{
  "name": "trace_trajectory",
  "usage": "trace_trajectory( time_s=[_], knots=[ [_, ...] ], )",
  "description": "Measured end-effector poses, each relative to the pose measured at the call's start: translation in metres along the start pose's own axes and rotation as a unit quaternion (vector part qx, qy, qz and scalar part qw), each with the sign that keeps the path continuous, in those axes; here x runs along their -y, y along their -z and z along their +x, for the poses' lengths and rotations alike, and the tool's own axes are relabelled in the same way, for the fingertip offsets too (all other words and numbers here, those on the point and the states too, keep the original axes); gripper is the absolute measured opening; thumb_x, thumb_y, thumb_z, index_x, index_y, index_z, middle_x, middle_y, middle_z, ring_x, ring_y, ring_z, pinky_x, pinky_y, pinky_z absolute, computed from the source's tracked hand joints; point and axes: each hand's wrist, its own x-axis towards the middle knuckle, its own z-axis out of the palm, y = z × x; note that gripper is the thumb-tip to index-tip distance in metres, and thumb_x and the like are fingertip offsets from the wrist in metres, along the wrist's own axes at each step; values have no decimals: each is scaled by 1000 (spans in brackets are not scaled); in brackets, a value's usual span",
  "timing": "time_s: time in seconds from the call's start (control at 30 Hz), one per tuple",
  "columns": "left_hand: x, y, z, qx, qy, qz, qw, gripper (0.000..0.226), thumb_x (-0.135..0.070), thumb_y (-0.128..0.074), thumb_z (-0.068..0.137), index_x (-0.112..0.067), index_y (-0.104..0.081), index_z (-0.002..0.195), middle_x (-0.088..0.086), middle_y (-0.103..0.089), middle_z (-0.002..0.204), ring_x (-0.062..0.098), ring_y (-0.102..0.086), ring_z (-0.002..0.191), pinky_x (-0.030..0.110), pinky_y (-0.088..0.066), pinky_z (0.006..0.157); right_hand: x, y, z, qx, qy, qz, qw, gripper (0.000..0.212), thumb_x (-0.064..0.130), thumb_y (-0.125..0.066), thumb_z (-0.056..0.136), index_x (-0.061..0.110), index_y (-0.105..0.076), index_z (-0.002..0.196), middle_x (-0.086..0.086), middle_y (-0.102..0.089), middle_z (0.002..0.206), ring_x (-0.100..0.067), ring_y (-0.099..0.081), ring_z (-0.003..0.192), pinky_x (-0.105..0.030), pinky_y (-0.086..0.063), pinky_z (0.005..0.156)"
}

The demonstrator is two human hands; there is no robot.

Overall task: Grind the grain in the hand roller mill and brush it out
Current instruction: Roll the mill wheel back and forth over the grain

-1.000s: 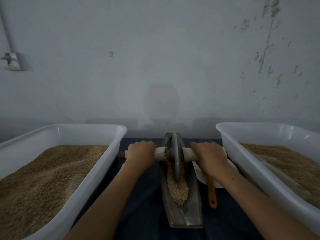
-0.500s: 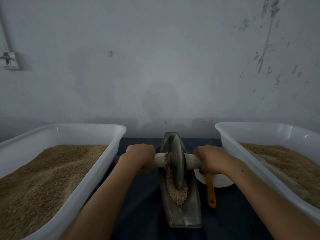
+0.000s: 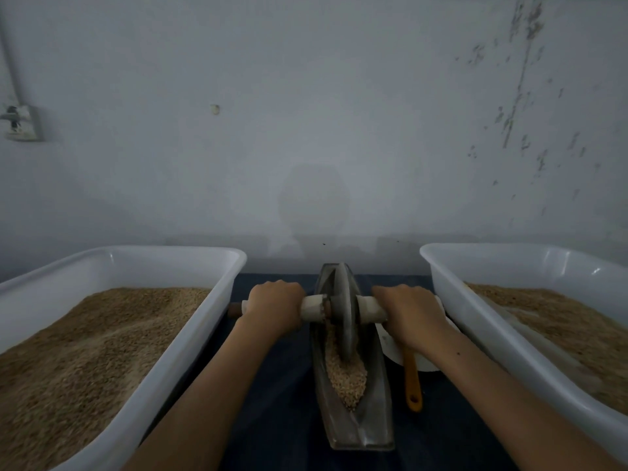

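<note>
Wheel [image 3: 344, 311] and axle rolled back toward 12 o'clock since a half-second ago, both hands with them. Two white tubs [image 3: 163, 341] of grain at 9 and 3 o'clock. Boat-shaped trough [image 3: 373, 413], centre, grain [image 3: 346, 375] inside. Left hand [image 3: 276, 305], right hand [image 3: 409, 314]: each gripping its axle handle. Orange brush handle [image 3: 413, 382], 4 o'clock of the trough.

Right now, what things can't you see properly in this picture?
Head view:
- The white dish: mostly behind the right hand and forearm, so its contents cannot be told.
- The orange handle: its far end is under the right wrist, so the tool is unclear.
- The axle handles: each hand's grip covers them; the left hand hides most of its side.
- Both tubs: cut off by the picture's edges.
- The wall fitting: blurred.
</note>
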Motion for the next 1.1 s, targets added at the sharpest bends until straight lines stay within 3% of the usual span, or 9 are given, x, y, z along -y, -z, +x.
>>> trace_trajectory(
  time_s=[0.17, 0.3, 0.4, 0.57, 0.73, 0.9, 1.0, 1.1],
  knots=[
    [4, 6, -1, 95, -11, -31, 995, 43, -30, -70, 79, -18, -58, 119, 5, -65, 107, 22, -61, 97, 32, -41, 73, -2, 16, 2, 104, 20, -16, 994, 30, 17, -61, 87, 20, -56, 117, -4, -61, 115, -21, -59, 104, -28, -39, 74],
    [7, 8, 0, 154, -15, -49, 987, 39, -28, -72, 77, -17, -63, 114, 3, -69, 99, 18, -63, 85, 31, -44, 72, -2, 19, 1, 153, 26, 2, 988, 27, 20, -66, 84, 20, -58, 110, -3, -61, 106, -19, -59, 95, -28, -38, 69],
    [3, 8, -1, 109, -14, -31, 994, 39, -29, -71, 78, -18, -61, 114, 3, -67, 103, 20, -61, 90, 32, -42, 72, -3, 16, 1, 143, 15, 9, 990, 28, 20, -64, 85, 22, -58, 112, -2, -62, 108, -19, -60, 96, -27, -38, 68],
    [-1, 1, 1, -8, 0, -5, 1000, 29, -25, -60, 87, -17, -57, 115, 5, -62, 110, 24, -59, 100, 32, -41, 77, -1, 2, 2, 40, -15, 13, 999, 24, 16, -59, 87, 24, -53, 109, -1, -63, 108, -22, -61, 98, -30, -41, 72],
    [-1, -4, 1, -28, 12, -7, 1000, 23, -23, -57, 89, -17, -55, 111, 5, -61, 110, 24, -58, 100, 32, -38, 75, 1, -3, 0, -29, -1, -5, 1000, 21, 12, -54, 87, 22, -49, 105, 0, -63, 102, -21, -61, 94, -29, -32, 70],
    [3, 4, 1, 70, -2, -18, 997, 35, -28, -67, 82, -18, -60, 114, 4, -64, 105, 22, -60, 96, 32, -40, 73, -2, 9, 2, 80, 10, 2, 997, 23, 18, -60, 87, 21, -56, 110, -2, -62, 108, -21, -60, 98, -28, -39, 71],
    [6, 9, 0, 142, -7, -40, 989, 33, -26, -72, 75, -17, -65, 107, -2, -64, 78, 15, -61, 77, 31, -42, 70, -4, 18, 2, 156, 23, 9, 987, 28, 24, -67, 84, 20, -58, 109, -2, -62, 105, -19, -60, 95, -29, -45, 71],
    [5, 10, 0, 136, -9, -35, 990, 30, -25, -72, 75, -17, -66, 103, -5, -59, 67, 13, -57, 67, 31, -41, 67, -5, 20, 1, 189, 23, 17, 982, 27, 25, -68, 83, 19, -58, 107, -2, -61, 103, -19, -60, 93, -28, -45, 70]
  ],
)
